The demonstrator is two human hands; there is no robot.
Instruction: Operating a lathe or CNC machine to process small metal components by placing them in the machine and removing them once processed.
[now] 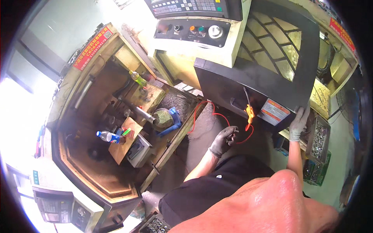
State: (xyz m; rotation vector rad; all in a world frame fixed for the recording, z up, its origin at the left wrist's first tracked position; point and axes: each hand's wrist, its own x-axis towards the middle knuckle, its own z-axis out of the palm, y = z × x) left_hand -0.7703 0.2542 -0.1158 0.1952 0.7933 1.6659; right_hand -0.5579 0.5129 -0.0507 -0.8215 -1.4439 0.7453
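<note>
brown board [117, 151] — blue-capped bottle [108, 136], small green object [126, 132]

A red sign [92, 46] with yellow characters and digits stands on the upper edge of the left machine [74, 88]; a similar red plate [342, 33] marks the right machine [342, 73]. An orange-and-white label [274, 111] with fine print is on the black door [217, 79]. A blue label [114, 138] wraps a bottle [104, 135]. The keypad [190, 7] bears tiny, unreadable marks.
</note>
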